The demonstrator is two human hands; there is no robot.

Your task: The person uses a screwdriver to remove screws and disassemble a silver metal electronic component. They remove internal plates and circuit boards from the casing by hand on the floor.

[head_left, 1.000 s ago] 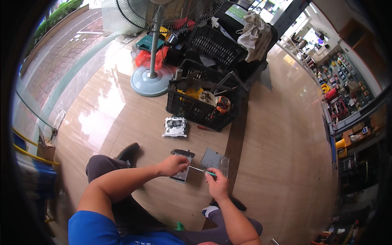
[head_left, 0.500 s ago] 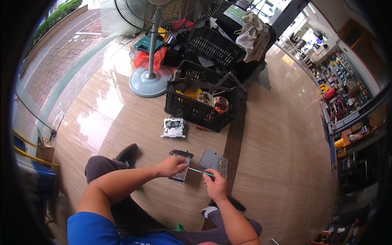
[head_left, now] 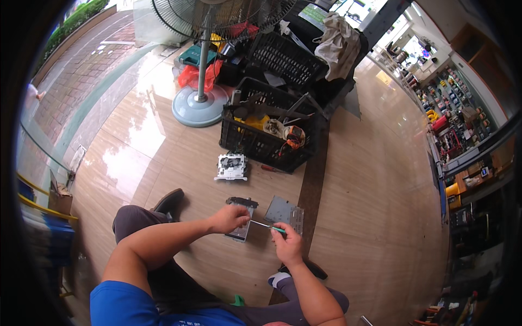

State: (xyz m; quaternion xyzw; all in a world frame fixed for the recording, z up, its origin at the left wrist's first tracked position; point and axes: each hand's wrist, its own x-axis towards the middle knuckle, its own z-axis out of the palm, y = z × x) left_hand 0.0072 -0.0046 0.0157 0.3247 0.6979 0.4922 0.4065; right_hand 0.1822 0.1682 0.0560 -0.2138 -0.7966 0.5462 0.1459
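My right hand [head_left: 288,243] is closed round the green handle of a screwdriver [head_left: 262,224], its thin metal shaft pointing left. At the tip of that shaft my left hand [head_left: 230,218] is pinched shut; whatever is between its fingers is too small to make out. Beneath the left hand a grey metal device housing [head_left: 240,234] with a black end lies on the floor, partly covered by the hand. Just right of it rests a flat grey metal panel [head_left: 280,208] with a perforated side. Farther off sits a white-framed mechanism [head_left: 232,173] with dark parts in its middle.
A black plastic crate [head_left: 261,145] of tools and parts stands ahead, with a red-handled tool [head_left: 268,168] on the floor before it. Left of the crate is a standing fan's round base [head_left: 187,111]. My shoes flank the work area on the tiled floor [head_left: 370,217].
Both hands hold nearly the same pose, the screwdriver still between them. A figure has come into view outside at the far left edge.
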